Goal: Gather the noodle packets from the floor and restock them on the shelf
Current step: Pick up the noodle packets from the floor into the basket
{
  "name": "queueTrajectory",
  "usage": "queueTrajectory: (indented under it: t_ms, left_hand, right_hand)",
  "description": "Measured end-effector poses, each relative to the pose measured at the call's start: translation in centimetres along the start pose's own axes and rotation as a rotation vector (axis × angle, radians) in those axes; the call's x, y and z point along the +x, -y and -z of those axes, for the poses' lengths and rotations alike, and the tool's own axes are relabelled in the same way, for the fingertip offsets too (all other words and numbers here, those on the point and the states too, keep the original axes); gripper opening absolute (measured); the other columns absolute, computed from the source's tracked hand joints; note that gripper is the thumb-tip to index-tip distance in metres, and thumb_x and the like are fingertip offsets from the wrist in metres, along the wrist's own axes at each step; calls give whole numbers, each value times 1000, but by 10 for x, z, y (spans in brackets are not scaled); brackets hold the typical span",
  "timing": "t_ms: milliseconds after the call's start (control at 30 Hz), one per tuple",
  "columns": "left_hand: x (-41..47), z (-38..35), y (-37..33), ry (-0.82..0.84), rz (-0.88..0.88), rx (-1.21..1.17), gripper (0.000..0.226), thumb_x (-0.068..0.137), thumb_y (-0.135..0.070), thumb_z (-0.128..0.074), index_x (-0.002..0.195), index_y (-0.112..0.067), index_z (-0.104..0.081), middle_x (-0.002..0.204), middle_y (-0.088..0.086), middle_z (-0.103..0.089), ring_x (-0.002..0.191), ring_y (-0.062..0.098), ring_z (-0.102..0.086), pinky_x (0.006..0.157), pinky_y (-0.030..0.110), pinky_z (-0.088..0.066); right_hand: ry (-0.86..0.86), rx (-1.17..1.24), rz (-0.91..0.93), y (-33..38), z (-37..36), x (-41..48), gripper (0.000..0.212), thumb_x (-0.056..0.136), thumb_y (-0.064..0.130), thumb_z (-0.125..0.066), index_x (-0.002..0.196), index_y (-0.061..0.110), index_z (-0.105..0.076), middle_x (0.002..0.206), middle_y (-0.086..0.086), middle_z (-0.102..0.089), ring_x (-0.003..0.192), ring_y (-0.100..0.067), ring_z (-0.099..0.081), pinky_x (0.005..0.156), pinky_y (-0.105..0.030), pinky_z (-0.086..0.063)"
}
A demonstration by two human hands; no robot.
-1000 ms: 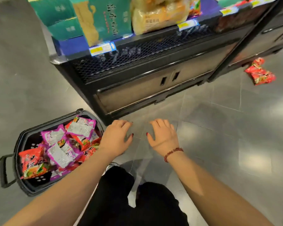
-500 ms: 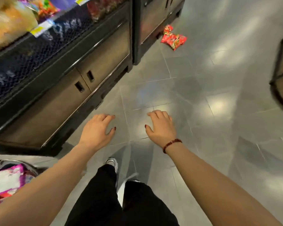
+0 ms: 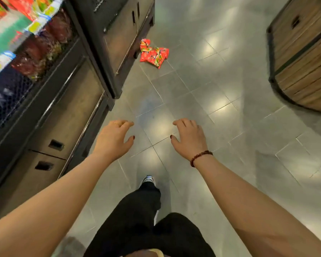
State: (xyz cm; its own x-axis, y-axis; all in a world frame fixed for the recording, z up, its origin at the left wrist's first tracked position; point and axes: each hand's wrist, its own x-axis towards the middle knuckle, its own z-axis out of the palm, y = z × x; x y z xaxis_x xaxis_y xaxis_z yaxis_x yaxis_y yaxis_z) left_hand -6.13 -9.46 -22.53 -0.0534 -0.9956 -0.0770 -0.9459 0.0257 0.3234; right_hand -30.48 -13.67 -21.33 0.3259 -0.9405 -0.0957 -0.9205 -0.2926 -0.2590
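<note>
A small heap of red noodle packets point(image 3: 153, 53) lies on the grey floor ahead, close to the foot of the dark shelf unit point(image 3: 67, 101) on the left. The shelf's upper tier holds red and green packaged goods behind yellow price tags. My left hand point(image 3: 112, 138) and my right hand point(image 3: 188, 139) hover side by side over the floor, palms down, fingers spread and curled, holding nothing. Both are well short of the packets. A red bead bracelet is on my right wrist.
A wooden crate display point(image 3: 304, 52) with a dark frame stands at the right. The shelf's base has closed cabinet doors with slot handles. Grey floor tiles point(image 3: 202, 93) stretch between the two units. My black trousers and one shoe point(image 3: 147, 179) show below.
The view has swung right and moved along the aisle. The basket of packets has dropped out of view at the left, and the red packets on the floor are nearer. Both hands stay empty.
</note>
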Motion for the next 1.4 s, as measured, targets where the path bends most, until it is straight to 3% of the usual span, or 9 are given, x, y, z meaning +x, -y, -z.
queueTrajectory:
  t_ms: [367, 833, 1400]
  left_hand:
    - [225, 24, 12, 14, -71, 13, 49, 90, -33, -60, 135, -16, -51, 130, 8, -56, 120, 28, -51, 97, 40, -46]
    - [555, 67, 13, -40, 20, 18, 48, 87, -30, -63, 131, -12, -55, 124, 12, -58, 116, 30, -51, 91, 42, -46]
    - [879, 88, 115, 47, 148, -38, 49, 83, -31, -61, 126, -9, -57, 116, 18, -59, 111, 38, -53, 89, 47, -49]
  right_hand:
    - [-1, 38, -92, -61, 36, 193, 41, 92, 31, -55, 131, 18, -50, 131, -2, -52, 120, -24, -43, 97, -33, -32]
    - [51, -27, 7, -160, 102, 525, 43, 90, 29, -55, 130, 13, -50, 126, -8, -52, 117, -28, -44, 92, -38, -38]
    - [153, -34, 55, -214, 106, 877, 41, 90, 30, -56, 127, 14, -50, 123, -8, -51, 115, -29, -45, 95, -38, -39]
